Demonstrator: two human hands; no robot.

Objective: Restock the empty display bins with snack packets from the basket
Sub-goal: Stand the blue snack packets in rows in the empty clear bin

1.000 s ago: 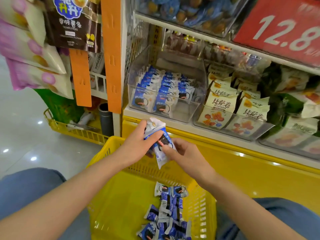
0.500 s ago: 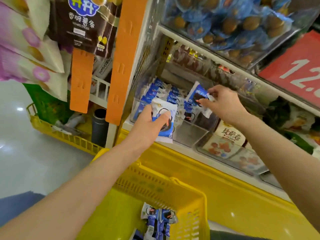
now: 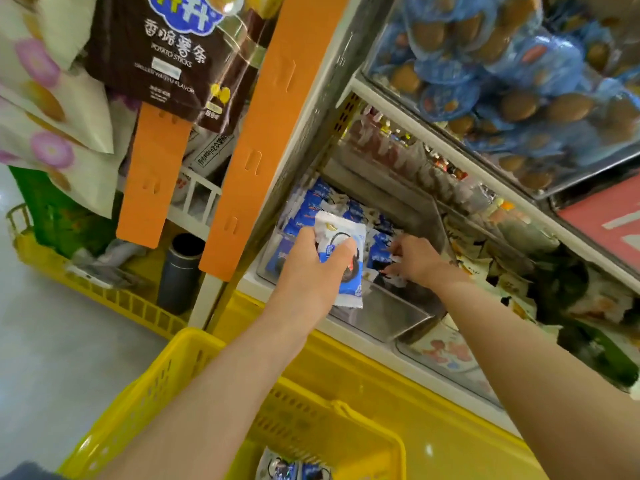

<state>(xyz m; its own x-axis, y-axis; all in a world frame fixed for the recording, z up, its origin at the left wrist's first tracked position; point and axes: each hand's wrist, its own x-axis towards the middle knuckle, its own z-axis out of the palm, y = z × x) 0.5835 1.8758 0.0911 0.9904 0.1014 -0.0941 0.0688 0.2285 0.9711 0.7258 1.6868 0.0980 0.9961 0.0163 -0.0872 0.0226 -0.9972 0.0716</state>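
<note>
Right hand [image 3: 414,263] now down inside bin [image 3: 391,317]

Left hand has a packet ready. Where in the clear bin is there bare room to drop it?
The bare patch is the front right corner of the clear bin, bordered by its front wall, the neighbouring bin and the right hand just behind. The back and left are crowded with blue packets. The packet in the left hand probably fits that corner.

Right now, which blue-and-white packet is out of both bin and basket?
The blue-and-white packet gripped by the left hand, held over the clear bin; all others sit inside.
</note>
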